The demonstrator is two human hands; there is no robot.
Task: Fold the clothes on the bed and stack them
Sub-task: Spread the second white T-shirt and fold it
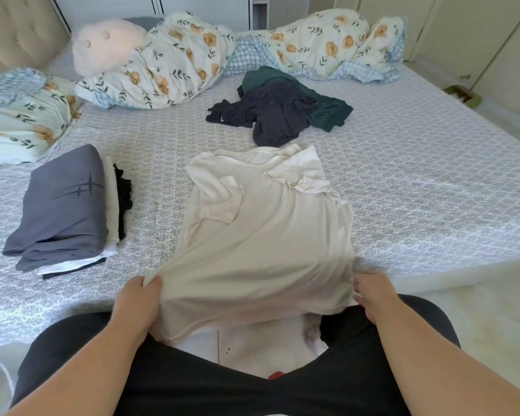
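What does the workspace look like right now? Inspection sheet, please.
Surface: bed with patterned sheet, mostly bare at centre.
Job's things: cream shirt spread flat, sleeves folded in, hem lifted; folded stack with grey garment on top; dark unfolded pile behind the shirt.
Clutter: floral duvet, floral pillow and plush toy along the far and left edges.
Grips: left hand pinches the hem's left corner; right hand is at the right corner, grasp hidden by cloth.
Cables: nothing seen.
Surroundings: wardrobe doors at right, headboard at left.
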